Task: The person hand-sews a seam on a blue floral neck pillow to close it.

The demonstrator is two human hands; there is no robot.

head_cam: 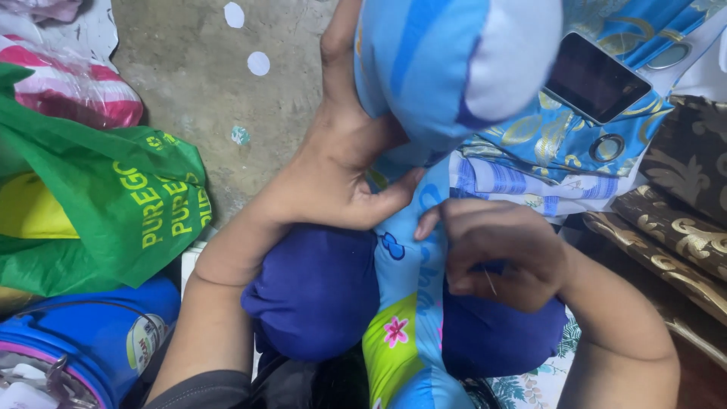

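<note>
From the head camera, looking straight down, a stuffed fabric toy in blue printed cloth with dark navy padded limbs [318, 291] lies across the person's lap, its light blue and white rounded head part [454, 60] lifted toward the lens. The left hand [341, 163] is closed around the narrow neck of the toy just under that head part, thumb pressing across the front, which seems to brace the soft body and keep the cloth taut where the work is going on. The right hand [500, 254] is curled shut on the middle blue panel, fingertips pinched together; a thin pale line beside the fingers looks like a needle or a thread [491, 282], though it is too fine to tell which. The pinch sits right on the seam between the two navy limbs, so the grip appears meant to hold the edges together. A lime green patch with a pink flower [394, 333] shows lower on the toy. To the left on the bare concrete floor [197, 76] lie a green carrier bag with yellow lettering [113, 204] and a blue round plastic tub [91, 341], within reach but apart from the hands. To the right, a dark phone [594, 76] rests on folded blue patterned curtain cloth with metal eyelets [560, 144], beside brown and gold brocade fabric [681, 197].
</note>
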